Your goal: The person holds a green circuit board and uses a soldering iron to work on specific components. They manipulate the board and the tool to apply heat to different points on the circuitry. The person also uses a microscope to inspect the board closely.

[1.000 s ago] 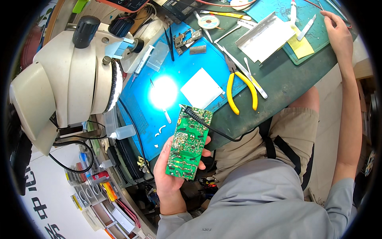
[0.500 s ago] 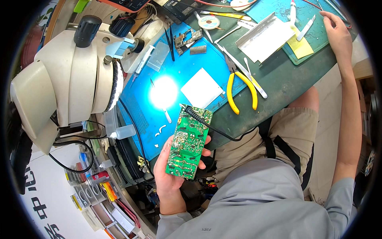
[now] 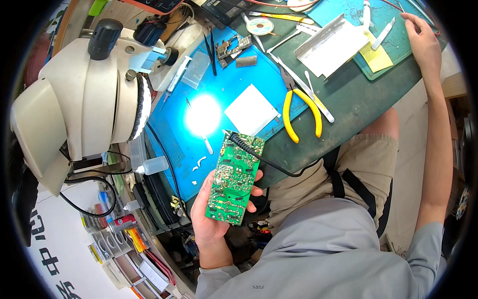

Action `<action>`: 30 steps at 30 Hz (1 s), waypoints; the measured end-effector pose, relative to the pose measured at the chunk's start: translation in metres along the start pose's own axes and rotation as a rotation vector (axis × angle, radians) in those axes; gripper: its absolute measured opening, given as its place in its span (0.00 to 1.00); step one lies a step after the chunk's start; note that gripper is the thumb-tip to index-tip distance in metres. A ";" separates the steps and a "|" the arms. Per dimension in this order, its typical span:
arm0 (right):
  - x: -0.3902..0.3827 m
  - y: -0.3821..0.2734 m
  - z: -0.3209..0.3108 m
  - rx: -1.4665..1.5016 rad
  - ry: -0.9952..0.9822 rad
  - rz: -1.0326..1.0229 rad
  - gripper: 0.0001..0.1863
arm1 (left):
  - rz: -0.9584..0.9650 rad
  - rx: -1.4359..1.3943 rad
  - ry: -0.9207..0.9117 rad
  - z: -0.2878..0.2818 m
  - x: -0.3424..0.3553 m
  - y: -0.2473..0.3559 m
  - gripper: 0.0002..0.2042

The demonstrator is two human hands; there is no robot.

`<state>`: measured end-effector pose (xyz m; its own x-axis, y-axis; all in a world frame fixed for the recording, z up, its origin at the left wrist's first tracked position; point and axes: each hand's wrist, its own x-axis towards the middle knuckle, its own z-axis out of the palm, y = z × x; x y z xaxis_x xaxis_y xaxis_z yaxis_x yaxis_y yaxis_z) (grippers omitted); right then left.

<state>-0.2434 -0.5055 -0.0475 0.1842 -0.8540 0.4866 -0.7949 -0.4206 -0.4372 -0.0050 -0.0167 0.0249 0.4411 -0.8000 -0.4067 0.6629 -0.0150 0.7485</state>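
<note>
My left hand (image 3: 205,219) is closed around a long green circuit board (image 3: 234,182), thumb at its left edge and fingertips curling round the right edge. Its soldered side, full of small components, faces up. A black cable with a ribbed sleeve (image 3: 241,143) leaves the board's top end and droops to the right over the table edge. My right hand (image 3: 423,42) rests at the far right by the green mat (image 3: 393,67), fingers loosely apart, with no held object showing. Near it are a white-handled blade (image 3: 383,34) and a red wire (image 3: 391,5).
A white microscope (image 3: 94,94) stands at the left, over a bright light spot on the blue mat (image 3: 174,129). Yellow-handled pliers (image 3: 303,114), a white square pad (image 3: 251,109), a metal channel (image 3: 331,47), black tweezers (image 3: 211,55) and a solder spool (image 3: 260,26) lie about.
The board and my left hand have shifted very slightly left, and the view has moved a little. My right hand stays in place.
</note>
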 end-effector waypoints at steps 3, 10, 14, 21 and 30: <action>0.001 -0.001 -0.001 -0.025 -0.030 0.014 0.18 | -0.004 0.005 0.008 0.000 -0.001 0.000 0.28; 0.000 0.001 0.001 -0.027 -0.009 0.007 0.18 | -0.011 -0.002 0.022 0.001 0.000 0.000 0.28; 0.001 0.001 -0.001 -0.028 -0.017 0.011 0.17 | -0.005 -0.010 0.021 0.001 0.000 0.000 0.28; 0.002 0.005 0.001 -0.012 -0.014 -0.012 0.18 | -0.008 -0.020 0.028 0.002 0.000 0.000 0.28; 0.002 0.004 0.000 -0.019 -0.030 0.004 0.17 | -0.009 -0.023 0.030 0.003 0.000 0.000 0.28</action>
<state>-0.2457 -0.5091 -0.0481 0.1977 -0.8646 0.4619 -0.8065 -0.4113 -0.4247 -0.0061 -0.0186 0.0263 0.4525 -0.7817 -0.4291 0.6804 -0.0083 0.7328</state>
